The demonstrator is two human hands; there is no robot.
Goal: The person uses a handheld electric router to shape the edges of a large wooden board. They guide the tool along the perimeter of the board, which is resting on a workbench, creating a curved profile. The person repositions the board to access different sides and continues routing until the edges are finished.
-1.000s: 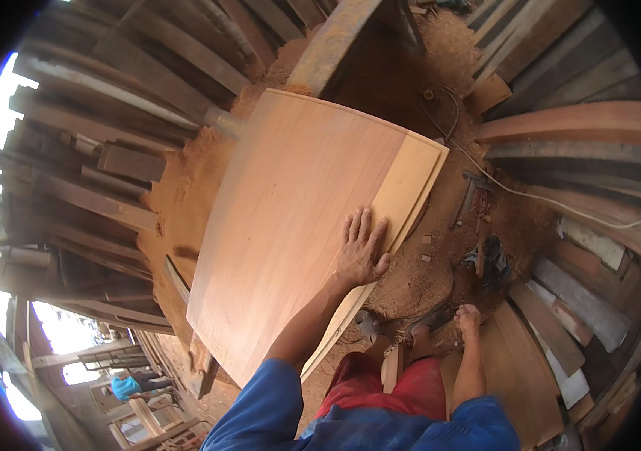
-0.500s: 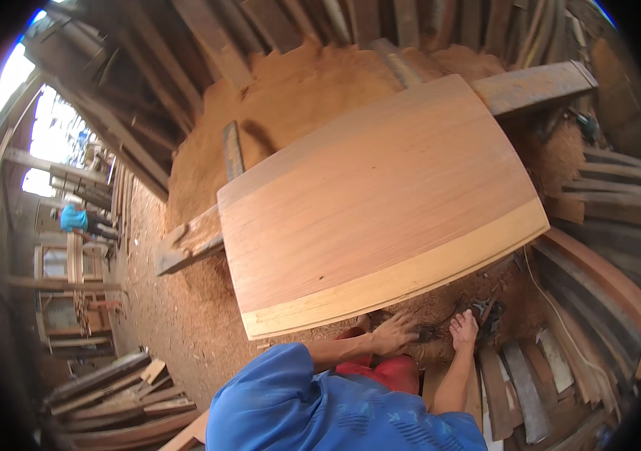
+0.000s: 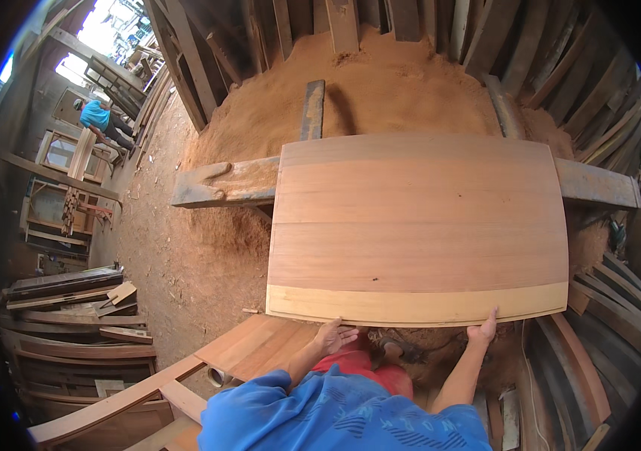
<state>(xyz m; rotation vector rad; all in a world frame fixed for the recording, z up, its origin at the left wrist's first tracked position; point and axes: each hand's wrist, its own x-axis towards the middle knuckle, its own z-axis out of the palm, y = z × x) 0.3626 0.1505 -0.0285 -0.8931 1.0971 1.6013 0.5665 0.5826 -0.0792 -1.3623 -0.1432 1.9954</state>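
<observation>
A wide wooden panel [image 3: 418, 218], reddish brown with a paler strip along its near edge, lies flat across a heavy beam in front of me. At that near edge, left of the middle, is my left hand [image 3: 332, 337]. Its thumb reaches the rim while the other fingers stretch out to the right, just off the wood. Farther right, my right hand [image 3: 481, 331] has its thumb up over the edge, with the other fingers bent below it and partly hidden.
The beam [image 3: 598, 186] sticks out on both sides of the panel. Sawdust [image 3: 396, 83] is heaped behind it. Boards [image 3: 80, 331] lie stacked at left, and curved timbers [image 3: 576, 368] at right. A person in a blue shirt [image 3: 95, 114] stands far left.
My view has turned, so the panel now looks square to me. Both hands have come up to its near edge; the right thumb now lies over it.
</observation>
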